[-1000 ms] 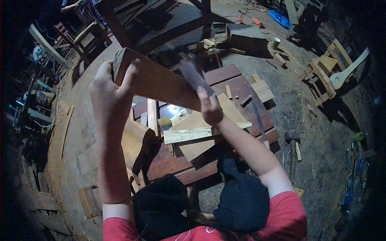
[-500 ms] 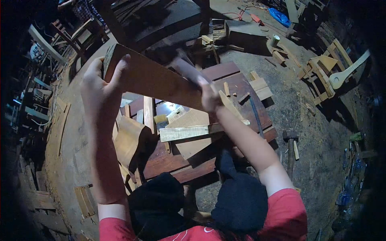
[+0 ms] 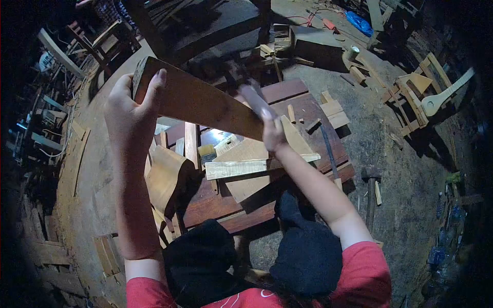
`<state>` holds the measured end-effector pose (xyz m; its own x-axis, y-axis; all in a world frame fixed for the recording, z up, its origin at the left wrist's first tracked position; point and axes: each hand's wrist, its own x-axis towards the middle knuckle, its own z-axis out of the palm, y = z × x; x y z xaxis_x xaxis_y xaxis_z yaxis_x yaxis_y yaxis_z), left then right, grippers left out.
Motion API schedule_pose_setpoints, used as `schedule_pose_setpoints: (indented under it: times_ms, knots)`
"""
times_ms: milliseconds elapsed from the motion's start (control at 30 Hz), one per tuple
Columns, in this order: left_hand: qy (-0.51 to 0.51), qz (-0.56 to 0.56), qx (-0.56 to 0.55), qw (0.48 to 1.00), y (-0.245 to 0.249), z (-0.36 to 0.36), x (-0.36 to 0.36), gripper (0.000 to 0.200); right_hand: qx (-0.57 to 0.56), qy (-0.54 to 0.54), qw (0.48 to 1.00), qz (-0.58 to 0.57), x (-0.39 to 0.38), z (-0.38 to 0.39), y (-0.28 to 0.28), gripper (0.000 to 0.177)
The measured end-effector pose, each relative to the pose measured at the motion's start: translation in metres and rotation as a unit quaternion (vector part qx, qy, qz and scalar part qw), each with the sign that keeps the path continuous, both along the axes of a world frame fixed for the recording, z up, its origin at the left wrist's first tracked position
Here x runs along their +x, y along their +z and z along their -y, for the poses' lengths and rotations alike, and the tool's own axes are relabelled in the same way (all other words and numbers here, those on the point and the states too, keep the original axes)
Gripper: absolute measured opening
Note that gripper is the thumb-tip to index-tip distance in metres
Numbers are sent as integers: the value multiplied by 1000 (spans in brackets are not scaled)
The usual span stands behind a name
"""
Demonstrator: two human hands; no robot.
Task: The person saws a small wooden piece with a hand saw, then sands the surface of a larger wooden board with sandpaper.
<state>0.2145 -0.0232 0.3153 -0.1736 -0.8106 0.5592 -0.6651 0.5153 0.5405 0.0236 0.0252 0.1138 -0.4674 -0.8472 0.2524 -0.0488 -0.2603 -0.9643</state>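
Note:
A brown wooden board [image 3: 205, 104] is held up at a slant above the low work table [image 3: 287, 90]. My left hand [image 3: 131, 105] is closed round its upper left end, thumb on the near face. At the lower right end my right hand [image 3: 275, 134] is closed on a flat greyish strip [image 3: 252, 98], its thumb lying along it. The strip is smeared by motion, and I cannot tell its kind. It sticks up past the board's upper edge. Beneath the board, a pale wood piece [image 3: 236, 169] lies across flat offcuts [image 3: 250, 190].
A brush [image 3: 207, 152] and a curved wood piece [image 3: 165, 177] are on the left of the table. A dark metal bar [image 3: 327, 149] lies at its right side. On the floor are a hammer [image 3: 371, 179] and a wooden frame [image 3: 411, 97]; a large dark structure [image 3: 215, 28] stands behind.
My right hand and the greyish strip have shifted slightly right and down along the board. My left hand and the board have stayed nearly in place.

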Motion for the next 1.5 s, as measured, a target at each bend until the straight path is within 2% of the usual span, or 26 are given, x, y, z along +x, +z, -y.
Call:
schedule_pose_setpoints:
  times_ms: [33, 67, 100, 200, 267, 367, 400, 433, 500, 567, 600, 700, 767, 833, 867, 900, 1000, 1067, 1167, 1200, 1233, 1300, 1367, 1433, 1467, 1500]
  knots:
    - [-1, -3, -1, 1000, -2, 2, 2, 41, -1, -1, 1000, -3, -16, -3, -30, 41]
    - [-3, -10, -3, 1000, -3, 4, 4, 41, 24, -14, 996, -82, -39, -4, -66, 41]
    - [-7, -15, -6, 1000, -4, 6, 4, 41, 49, -30, 986, -158, -45, -8, -64, 41]
    - [1, -4, -5, 1000, -3, 7, 0, 42, 58, -52, 975, -207, -36, 5, -51, 40]
    - [2, -12, 11, 1000, -2, 8, -1, 42, -87, 28, 984, -156, -12, 19, -4, 42]
    - [3, -9, 17, 1000, -2, 11, 1, 43, 0, 84, 995, -58, 9, 8, 48, 45]
    - [1, -3, 10, 1000, -2, 12, 1, 44, -129, 64, 986, -90, 12, 4, 58, 47]
    - [1, -1, 9, 1000, -2, 11, 1, 44, -130, 63, 986, -87, 6, 6, 35, 47]
    - [20, 18, -3, 1000, -2, 11, 3, 44, 12, -10, 991, -133, -18, 12, -49, 48]
    - [17, 14, 14, 1000, -4, 16, 6, 43, 151, -36, 975, -160, -46, -1, -86, 47]
    - [16, 5, 27, 1000, -4, 17, 6, 42, 150, -49, 978, -139, -55, -5, -97, 43]
    - [-4, -6, -5, 1000, -3, 13, -1, 41, 178, 7, 970, -167, -32, -5, -28, 39]
    - [5, -10, -11, 1000, -3, 12, -3, 43, -121, -1, 972, -200, -4, 12, 18, 36]
    - [15, -8, -13, 1000, -4, 9, -4, 44, -172, -5, 949, -264, 14, -1, 69, 36]
    - [0, -14, -13, 1000, -4, 8, -4, 44, -225, -14, 918, -327, 21, -6, 80, 35]
    - [-11, -22, -16, 1000, -4, 8, -3, 44, -229, -5, 917, -326, 24, -8, 76, 35]
    - [-13, -20, -17, 1000, -4, 7, -1, 43, -149, 72, 981, -100, 17, -4, 35, 40]
    - [-10, -29, 3, 1000, -3, 9, 0, 43, -113, 18, 990, -86, 1, 1, -19, 39]
    - [-2, -26, -21, 999, -8, 11, 2, 41, 53, -62, 987, -141, -42, 5, -76, 39]
    - [-12, -28, -31, 999, -8, 9, 1, 41, 82, -11, 996, -28, -47, 5, -74, 38]
    - [-23, -30, -41, 998, -7, 9, 0, 40, 82, -11, 996, -31, -40, 7, -56, 38]
    - [-22, -25, -47, 998, -6, 8, -3, 40, -12, -7, 992, -123, -9, 6, 7, 34]
    - [-20, -16, -52, 998, -7, 6, -3, 39, 28, 5, 987, -161, 7, 1, 53, 31]
    - [-37, -25, -52, 998, -5, 5, -3, 37, 62, 12, 979, -195, 11, 2, 60, 29]
    - [-39, -21, -54, 998, -4, 4, -4, 37, -109, -80, 936, -324, 11, 2, 56, 27]
    - [-39, -20, -52, 998, -4, 2, -4, 37, -273, -170, 840, -436, 10, 2, 50, 27]
